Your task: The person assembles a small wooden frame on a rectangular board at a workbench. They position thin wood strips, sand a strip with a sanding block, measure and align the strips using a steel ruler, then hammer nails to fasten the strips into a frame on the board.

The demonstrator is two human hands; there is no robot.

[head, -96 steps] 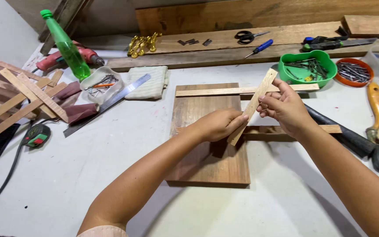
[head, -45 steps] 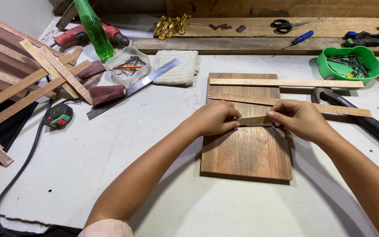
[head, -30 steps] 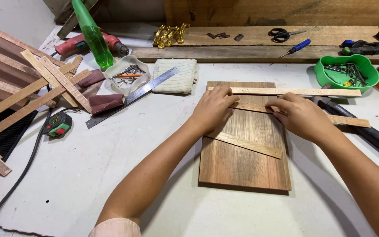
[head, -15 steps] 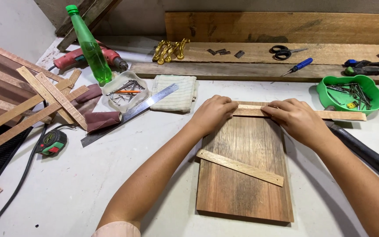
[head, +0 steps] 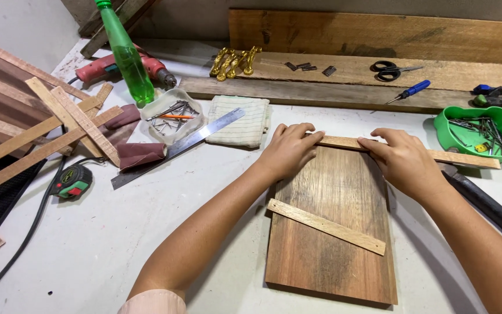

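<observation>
A brown wooden board (head: 332, 232) lies flat on the white table in front of me. A long thin wooden strip (head: 460, 157) runs along the board's far edge and sticks out to the right. My left hand (head: 289, 149) presses on the strip's left end at the board's far left corner. My right hand (head: 401, 160) presses on the strip near the board's far right corner. A shorter wooden strip (head: 326, 226) lies loose and slanted across the middle of the board, apart from both hands.
A steel ruler (head: 175, 149), folded cloth (head: 239, 120), clear tub of nails (head: 172, 114), green bottle (head: 126, 52), red drill (head: 117, 67), tape measure (head: 72, 181) and several wood slats (head: 42, 136) lie left. A green bowl (head: 476, 131), scissors (head: 391, 69), screwdriver (head: 409, 91) and planks (head: 379, 36) lie behind.
Both hands laid the short strip slanted on the board, let it go, then moved to the long strip and slid it to the board's far edge.
</observation>
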